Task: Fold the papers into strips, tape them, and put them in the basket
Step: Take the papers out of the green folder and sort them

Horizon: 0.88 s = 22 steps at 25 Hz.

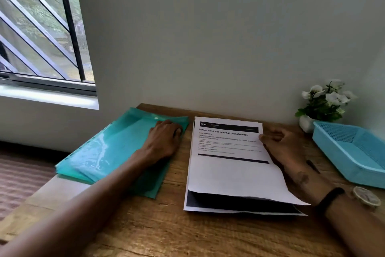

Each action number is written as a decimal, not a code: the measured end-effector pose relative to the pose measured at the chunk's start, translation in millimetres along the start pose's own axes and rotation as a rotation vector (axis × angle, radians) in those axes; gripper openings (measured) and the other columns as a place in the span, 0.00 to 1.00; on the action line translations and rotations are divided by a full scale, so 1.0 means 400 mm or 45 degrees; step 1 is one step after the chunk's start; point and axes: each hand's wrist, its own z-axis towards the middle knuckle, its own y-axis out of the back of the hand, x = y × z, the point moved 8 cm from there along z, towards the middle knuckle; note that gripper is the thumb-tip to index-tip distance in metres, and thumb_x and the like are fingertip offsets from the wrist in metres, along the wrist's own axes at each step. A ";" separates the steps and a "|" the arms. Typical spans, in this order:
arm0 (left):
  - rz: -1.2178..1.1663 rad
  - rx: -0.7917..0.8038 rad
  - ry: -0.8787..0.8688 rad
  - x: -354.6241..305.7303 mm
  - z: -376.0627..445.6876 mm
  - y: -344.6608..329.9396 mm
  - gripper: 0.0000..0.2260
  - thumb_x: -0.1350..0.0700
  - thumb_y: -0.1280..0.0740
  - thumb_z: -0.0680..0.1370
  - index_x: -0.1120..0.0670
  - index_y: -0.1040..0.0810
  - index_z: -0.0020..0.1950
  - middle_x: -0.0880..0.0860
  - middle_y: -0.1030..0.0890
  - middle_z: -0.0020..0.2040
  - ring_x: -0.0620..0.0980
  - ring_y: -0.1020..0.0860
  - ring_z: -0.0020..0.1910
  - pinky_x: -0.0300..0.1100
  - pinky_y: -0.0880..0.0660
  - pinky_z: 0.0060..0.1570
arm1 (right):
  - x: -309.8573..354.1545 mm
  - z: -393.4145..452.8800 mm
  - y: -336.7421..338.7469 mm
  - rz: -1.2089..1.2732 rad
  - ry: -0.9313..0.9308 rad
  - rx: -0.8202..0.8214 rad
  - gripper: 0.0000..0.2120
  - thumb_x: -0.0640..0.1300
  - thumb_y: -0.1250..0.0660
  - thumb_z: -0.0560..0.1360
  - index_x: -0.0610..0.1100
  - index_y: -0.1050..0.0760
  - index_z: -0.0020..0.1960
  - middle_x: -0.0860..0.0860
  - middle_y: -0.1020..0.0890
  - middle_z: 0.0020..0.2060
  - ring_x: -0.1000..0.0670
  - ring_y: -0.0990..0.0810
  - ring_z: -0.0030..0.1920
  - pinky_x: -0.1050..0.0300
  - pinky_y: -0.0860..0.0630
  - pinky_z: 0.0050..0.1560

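Papers point(229, 165) stacked mid-counter point(145, 231), top sheet's right edge lifted, pinched by right hand point(285, 148). Left hand point(164, 140) flat, fingers spread, pressing green plastic folder point(116, 152) at left edge, holding nothing. Blue basket point(354, 152) waiting at right edge, beside flower pot point(307, 123); tape roll point(365, 196) near right wrist. Best separate one sheet only, then align edges before creasing.

I see a wooden table point(166, 233) with rough matt grain. The green folder point(108, 152) looks like glossy smooth plastic, the papers point(233, 175) are matt, and the blue basket point(352, 152) is meshed plastic.
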 end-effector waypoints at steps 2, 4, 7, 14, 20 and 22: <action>-0.001 -0.078 0.073 0.037 0.011 0.028 0.12 0.52 0.38 0.84 0.50 0.17 0.61 0.55 0.19 0.61 0.58 0.24 0.62 0.57 0.25 0.63 | -0.002 0.002 0.008 0.020 -0.007 -0.037 0.25 0.51 0.23 0.74 0.45 0.22 0.68 0.47 0.16 0.59 0.45 0.16 0.56 0.47 0.19 0.61; 0.132 -0.153 0.235 0.089 0.000 0.056 0.13 0.46 0.35 0.83 0.50 0.17 0.62 0.55 0.21 0.62 0.58 0.26 0.65 0.55 0.28 0.64 | 0.006 0.001 0.000 0.046 -0.041 0.012 0.24 0.52 0.23 0.74 0.45 0.22 0.67 0.47 0.15 0.60 0.45 0.16 0.56 0.45 0.19 0.60; 0.377 -0.153 0.405 0.117 -0.028 0.065 0.24 0.33 0.39 0.80 0.50 0.19 0.63 0.57 0.23 0.63 0.59 0.26 0.64 0.55 0.29 0.61 | 0.116 -0.027 -0.004 -0.121 0.173 -0.080 0.17 0.46 0.24 0.76 0.43 0.21 0.62 0.48 0.16 0.56 0.48 0.19 0.52 0.55 0.23 0.54; 0.329 -0.091 0.444 0.128 -0.024 0.090 0.32 0.27 0.40 0.77 0.52 0.19 0.65 0.58 0.18 0.58 0.61 0.20 0.57 0.53 0.22 0.56 | 0.494 -0.168 -0.457 -0.742 1.284 0.610 0.09 0.45 0.25 0.75 0.45 0.17 0.55 0.47 0.17 0.52 0.46 0.20 0.53 0.51 0.22 0.56; 0.291 -0.084 0.402 0.178 -0.019 0.101 0.39 0.22 0.42 0.73 0.43 0.27 0.76 0.56 0.18 0.67 0.61 0.21 0.64 0.50 0.26 0.62 | 0.507 -0.182 -0.684 -1.282 1.247 0.827 0.11 0.41 0.32 0.79 0.44 0.22 0.60 0.41 0.19 0.59 0.40 0.19 0.58 0.50 0.23 0.54; 0.355 -0.019 0.351 0.183 0.001 0.095 0.41 0.22 0.42 0.73 0.38 0.42 0.83 0.59 0.18 0.64 0.62 0.20 0.63 0.50 0.26 0.59 | 0.494 -0.183 -0.706 -1.315 1.255 0.833 0.12 0.40 0.34 0.79 0.41 0.23 0.62 0.41 0.20 0.61 0.40 0.21 0.61 0.51 0.26 0.56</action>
